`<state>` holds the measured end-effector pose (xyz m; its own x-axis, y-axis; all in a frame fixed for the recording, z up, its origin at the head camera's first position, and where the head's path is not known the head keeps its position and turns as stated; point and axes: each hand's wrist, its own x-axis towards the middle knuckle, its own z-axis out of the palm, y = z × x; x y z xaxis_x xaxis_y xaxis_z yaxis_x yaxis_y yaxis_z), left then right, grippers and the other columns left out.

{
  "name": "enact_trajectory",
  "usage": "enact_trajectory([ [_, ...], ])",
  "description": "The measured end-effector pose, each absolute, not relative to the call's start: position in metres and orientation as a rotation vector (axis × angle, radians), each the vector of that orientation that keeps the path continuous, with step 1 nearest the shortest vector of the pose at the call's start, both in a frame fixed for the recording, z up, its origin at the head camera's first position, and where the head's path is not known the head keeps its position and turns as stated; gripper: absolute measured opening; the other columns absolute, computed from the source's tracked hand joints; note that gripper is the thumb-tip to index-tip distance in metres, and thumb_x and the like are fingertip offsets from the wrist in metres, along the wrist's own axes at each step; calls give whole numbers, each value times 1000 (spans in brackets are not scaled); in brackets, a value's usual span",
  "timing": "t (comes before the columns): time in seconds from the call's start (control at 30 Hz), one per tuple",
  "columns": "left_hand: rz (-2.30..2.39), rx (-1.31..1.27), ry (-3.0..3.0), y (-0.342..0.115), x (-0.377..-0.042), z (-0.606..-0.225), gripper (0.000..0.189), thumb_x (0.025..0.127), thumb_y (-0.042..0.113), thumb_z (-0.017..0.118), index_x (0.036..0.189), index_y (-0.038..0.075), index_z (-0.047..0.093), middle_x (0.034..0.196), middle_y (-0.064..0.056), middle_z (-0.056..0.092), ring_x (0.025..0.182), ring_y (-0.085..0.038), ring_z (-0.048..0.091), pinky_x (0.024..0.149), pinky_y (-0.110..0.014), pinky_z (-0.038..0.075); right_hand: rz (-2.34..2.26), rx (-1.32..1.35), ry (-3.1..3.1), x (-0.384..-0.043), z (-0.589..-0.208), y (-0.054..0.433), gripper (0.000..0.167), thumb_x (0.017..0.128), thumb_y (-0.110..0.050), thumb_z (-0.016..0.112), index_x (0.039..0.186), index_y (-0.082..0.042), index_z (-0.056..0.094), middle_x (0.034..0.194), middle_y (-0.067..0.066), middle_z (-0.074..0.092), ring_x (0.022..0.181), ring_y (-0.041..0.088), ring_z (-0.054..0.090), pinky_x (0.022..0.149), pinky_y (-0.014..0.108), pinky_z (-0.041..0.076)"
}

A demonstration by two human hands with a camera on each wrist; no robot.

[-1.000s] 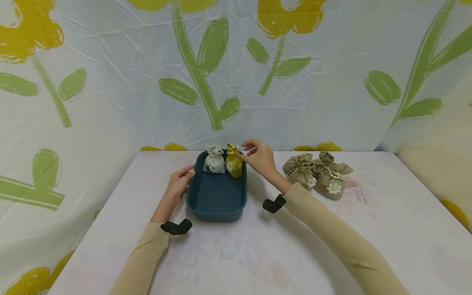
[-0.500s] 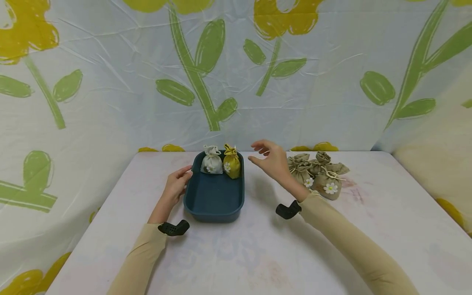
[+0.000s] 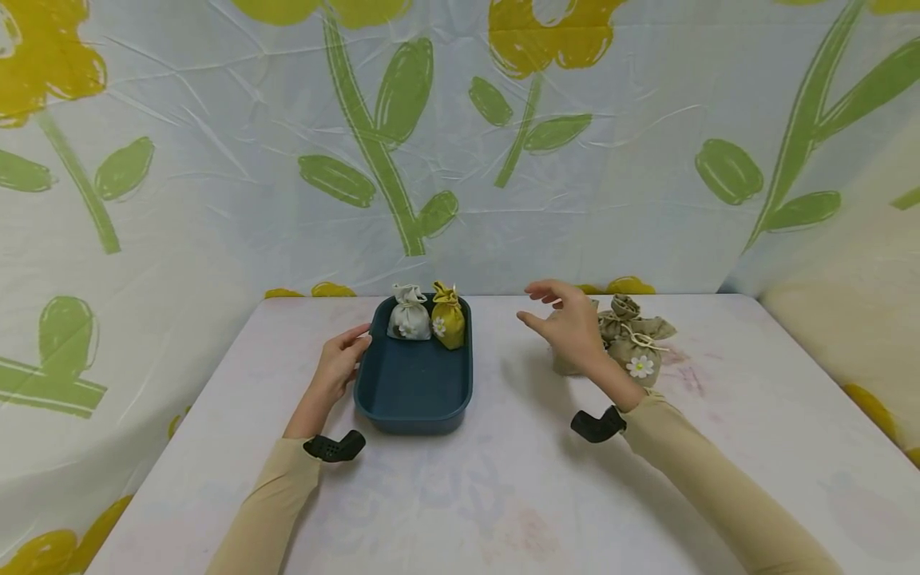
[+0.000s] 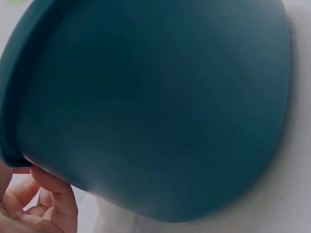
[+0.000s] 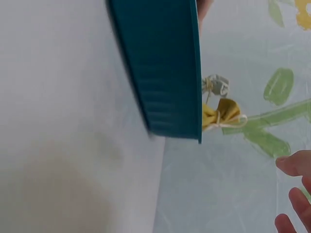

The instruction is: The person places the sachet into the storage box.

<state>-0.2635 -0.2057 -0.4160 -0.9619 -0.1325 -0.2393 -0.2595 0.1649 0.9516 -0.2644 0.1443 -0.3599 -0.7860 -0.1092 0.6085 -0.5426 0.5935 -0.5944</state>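
Note:
A dark blue rectangular plastic box (image 3: 413,383) sits on the table, with my left hand (image 3: 335,366) holding its left side by the rim. In the left wrist view, bent fingers (image 4: 58,199) lie against the wall under that rim. Two drawstring pouches with daisy trims stand side by side at the box's far end: a white pouch (image 3: 410,318) and a yellow pouch (image 3: 449,321). To the right, my right hand (image 3: 575,329) hovers with nothing in it, thumb and fingers spread apart. It overlaps a cluster of khaki drawstring pouches (image 3: 636,351), hiding part of it.
The table (image 3: 446,511) has a pale, faintly printed cover. Behind it hangs a white cloth (image 3: 632,200) with yellow flowers and green leaves. Each wrist carries a black camera mount (image 3: 598,425).
My right hand has let go of the yellow pouch and moved right, to the khaki pouches. My left hand has kept its hold on the box.

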Motion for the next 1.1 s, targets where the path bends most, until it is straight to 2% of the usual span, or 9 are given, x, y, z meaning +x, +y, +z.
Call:
enact_trajectory([
  [0.2,1932,-389,2313,-205,-265,-417,42,101,23,48,143,19,47,132,-15,52,105,-22,55,75,-28,46,1042,475,-2278,-257,-360,169,35,74,-10,81,106,-5,69,98,15,69,92,29,61,79,48,48],
  [0.4,1925,-381,2318,-205,-264,-417,43,101,24,47,144,20,46,133,-14,52,105,-21,54,78,-30,45,983,477,-2201,-252,-364,192,36,70,-3,83,104,-2,69,92,16,70,86,29,60,76,42,44],
  [0.57,1932,-374,2312,-204,-264,-417,43,101,24,47,144,20,46,130,-14,52,102,-19,54,80,-31,45,976,448,-2188,-248,-369,212,38,69,0,83,104,0,68,94,17,68,90,29,58,81,34,42],
  [0.7,1933,-378,2312,-204,-265,-418,43,101,23,48,143,19,47,126,-12,53,98,-17,54,77,-28,46,926,399,-2187,-245,-372,228,39,68,1,83,104,1,68,94,18,68,90,29,57,84,31,38],
  [0.93,1919,-372,2321,-206,-264,-417,43,101,24,48,144,19,46,122,-7,53,96,-17,51,73,-26,44,913,340,-2155,-238,-377,249,43,66,5,83,106,5,66,97,23,67,90,32,53,82,35,34],
  [1.1,1935,-353,2310,-208,-263,-417,43,101,23,48,144,18,46,113,-4,53,88,-12,51,70,-24,43,909,292,-2141,-234,-386,262,49,66,5,83,111,7,63,103,24,65,90,31,49,85,27,31],
])
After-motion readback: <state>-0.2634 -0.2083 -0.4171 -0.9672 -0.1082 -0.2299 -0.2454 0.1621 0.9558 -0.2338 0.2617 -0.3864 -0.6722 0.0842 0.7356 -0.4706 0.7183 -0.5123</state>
